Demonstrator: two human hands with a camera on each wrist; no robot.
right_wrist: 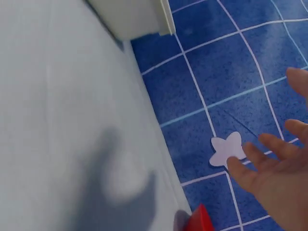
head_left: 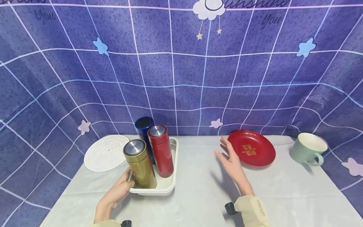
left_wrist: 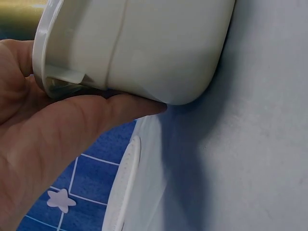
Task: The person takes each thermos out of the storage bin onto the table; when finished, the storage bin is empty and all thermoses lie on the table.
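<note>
A white plastic bin [head_left: 167, 190] stands left of the middle of the table. Inside it are three flasks with lids: a gold one [head_left: 143, 168] in front, a red one [head_left: 162, 154] on the right and a blue one [head_left: 144, 124] behind, partly hidden. My left hand [head_left: 117, 190] grips the bin's left front side; in the left wrist view the thumb side is at the rim and a finger stretches along the outer wall [left_wrist: 149, 48]. I cannot tell whether the bin's base touches the table. My right hand [head_left: 232, 164], fingers spread, hovers empty left of a red plate [head_left: 262, 148].
A round white woven mat [head_left: 99, 154] lies behind the bin on the left, against the curtain. At the far right stands a pale green mug [head_left: 302, 151], handle towards the front. A blue-purple gridded curtain [head_left: 187, 78] rises along the table's back edge.
</note>
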